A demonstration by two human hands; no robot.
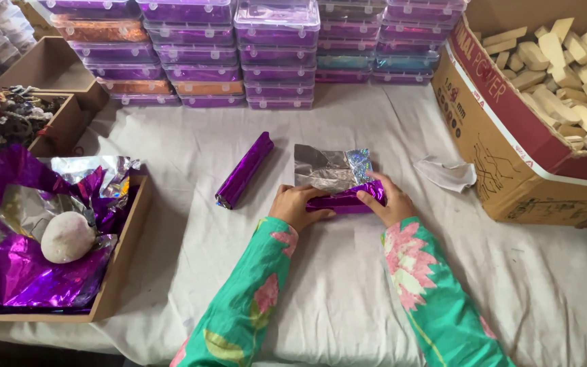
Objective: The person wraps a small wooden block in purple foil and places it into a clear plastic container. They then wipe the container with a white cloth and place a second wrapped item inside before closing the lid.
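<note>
Table (pixel 348 299) under a white cloth, filling most of the view. Right edge: big cardboard box (pixel 511 156), open, heaped with pale wooden blocks (pixel 565 75). Far edge: stacks of clear plastic cases (pixel 239 54), purple and orange foil showing inside. Left edge: shallow tray (pixel 127 251) piled with loose purple foil sheets (pixel 8 265), a round whitish stone (pixel 67 236) resting on them. Behind it, a smaller box with dark tangled bits, too blurred to identify.

Centre of the table: both arms in green floral sleeves (pixel 429 299). Left hand (pixel 295 206) and right hand (pixel 388 200) press down on the two ends of a bar (pixel 343 201) half rolled in purple foil; fingers of both clenched on it, the silver flap (pixel 331 168) of the sheet lying flat beyond the bar, toward the cases.

Just left of the left hand, apart from it: a finished purple roll (pixel 244 170), lying slantwise. Right of the right hand, near the big box: a crumpled white scrap (pixel 448 174).
</note>
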